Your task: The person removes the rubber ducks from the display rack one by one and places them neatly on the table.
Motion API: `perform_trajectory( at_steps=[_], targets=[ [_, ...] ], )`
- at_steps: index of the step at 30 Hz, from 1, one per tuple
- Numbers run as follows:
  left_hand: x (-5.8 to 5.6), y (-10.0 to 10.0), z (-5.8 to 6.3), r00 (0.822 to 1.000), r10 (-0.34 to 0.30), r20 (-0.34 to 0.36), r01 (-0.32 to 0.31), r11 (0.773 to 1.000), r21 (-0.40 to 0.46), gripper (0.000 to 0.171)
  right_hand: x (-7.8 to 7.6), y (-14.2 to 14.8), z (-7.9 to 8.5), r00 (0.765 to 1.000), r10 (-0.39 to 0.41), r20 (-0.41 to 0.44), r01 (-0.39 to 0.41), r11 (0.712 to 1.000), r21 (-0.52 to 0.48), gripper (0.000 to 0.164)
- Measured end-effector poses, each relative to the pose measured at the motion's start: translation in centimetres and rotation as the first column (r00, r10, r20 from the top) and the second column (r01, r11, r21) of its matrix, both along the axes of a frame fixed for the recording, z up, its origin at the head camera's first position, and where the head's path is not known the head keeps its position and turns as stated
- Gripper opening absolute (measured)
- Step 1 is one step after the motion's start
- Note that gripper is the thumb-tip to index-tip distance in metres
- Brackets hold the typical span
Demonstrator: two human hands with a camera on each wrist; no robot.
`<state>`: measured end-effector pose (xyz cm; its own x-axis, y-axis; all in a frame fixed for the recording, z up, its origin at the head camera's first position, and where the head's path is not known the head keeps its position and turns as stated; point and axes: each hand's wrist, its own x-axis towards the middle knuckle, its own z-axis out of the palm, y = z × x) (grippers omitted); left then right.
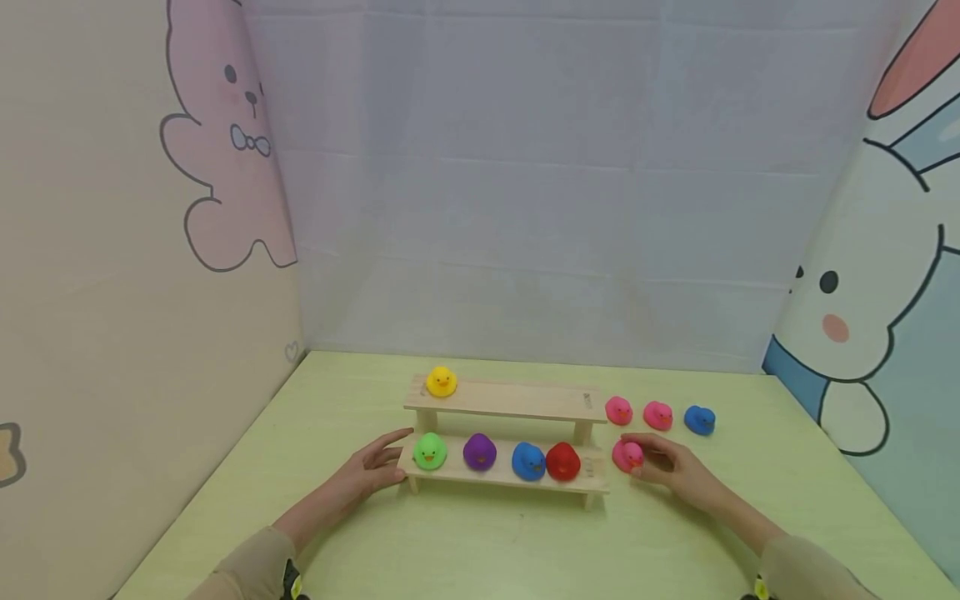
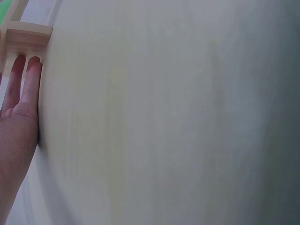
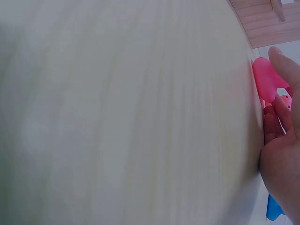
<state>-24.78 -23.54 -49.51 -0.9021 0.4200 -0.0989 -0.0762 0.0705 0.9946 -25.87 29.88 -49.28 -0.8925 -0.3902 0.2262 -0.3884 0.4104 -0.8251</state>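
At the left end of a low two-tier wooden stand, my left hand rests with fairly straight fingers touching the lower tier. The left wrist view shows two fingers reaching to the wood. My right hand pinches a pink rubber duck on the table, just right of the stand; in the right wrist view the thumb lies against it. Green, purple, blue and red ducks sit on the lower tier. A yellow duck sits on the upper tier's left end.
Beyond the right hand, two more pink ducks, one nearer the stand and one farther right, stand beside a blue duck. The pale green table meets printed cloth walls at the left, back and right.
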Motion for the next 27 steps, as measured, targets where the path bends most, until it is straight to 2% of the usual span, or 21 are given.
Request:
perform_trajectory(
  at_steps=[11, 15, 19, 21, 27],
  targets=[
    [-0.1, 0.0, 0.0, 1.0, 0.003, -0.018, -0.003, 1.0, 0.002, 0.066, 0.2, -0.2, 0.5, 1.0, -0.02, -0.002, 0.02, 0.999, 0.031, 0.058],
    [0.0, 0.0, 0.0, 1.0, -0.016, -0.017, 0.016, 1.0, 0.009, 0.066, 0.1, 0.1, 1.1, 0.999, -0.002, 0.048, 0.0, 0.998, 0.062, 0.059],
    [0.1, -0.1, 0.0, 1.0, -0.018, -0.011, 0.018, 1.0, 0.008, 0.066, -0.5, 0.2, 2.6, 0.995, 0.04, 0.089, -0.046, 0.997, 0.065, 0.057],
    [0.1, 0.0, 0.0, 1.0, -0.014, -0.015, 0.014, 1.0, 0.007, 0.066, -0.8, 0.2, 3.5, 0.997, 0.052, 0.063, -0.056, 0.996, 0.072, 0.056],
    [0.3, 0.1, 0.2, 1.0, 0.0, -0.008, 0.0, 1.0, 0.014, 0.067, -1.9, -0.4, 6.9, 0.999, 0.027, -0.036, -0.023, 0.994, 0.109, 0.056]
  ],
)
